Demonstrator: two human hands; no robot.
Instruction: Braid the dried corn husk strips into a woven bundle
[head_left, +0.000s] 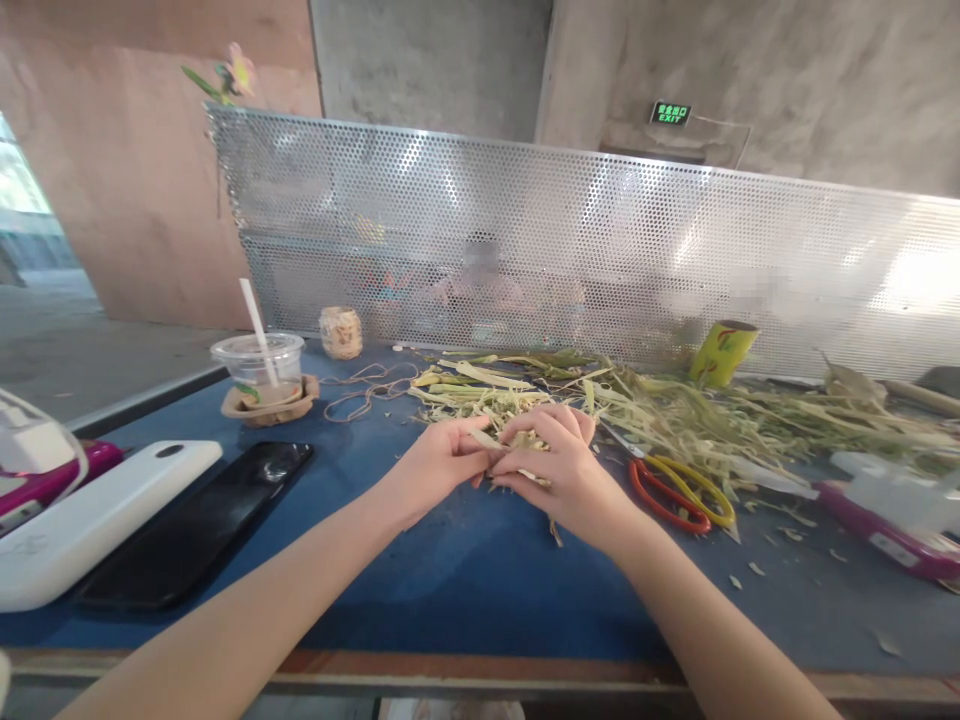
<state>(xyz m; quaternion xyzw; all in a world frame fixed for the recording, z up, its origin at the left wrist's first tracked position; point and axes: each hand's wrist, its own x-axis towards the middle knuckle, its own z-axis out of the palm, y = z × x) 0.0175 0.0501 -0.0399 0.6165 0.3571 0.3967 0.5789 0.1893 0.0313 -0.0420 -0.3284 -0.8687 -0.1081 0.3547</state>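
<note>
Cream-coloured plant strips (486,438), probably light and brittle, best pinched where bunched, lie roughly midway between the tabletop (450,600)'s side edges, the left hand (441,460) and right hand (571,470) closed around them.

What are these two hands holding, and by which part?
The left hand and right hand pinch a pale plant strip between their fingertips; which part cannot be told.

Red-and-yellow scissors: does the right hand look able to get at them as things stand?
Probably yes: the scissors' handles lie uncovered, just right of the right hand. It is occupied with pale plant strips, though, so it would likely need to let go first.
</note>
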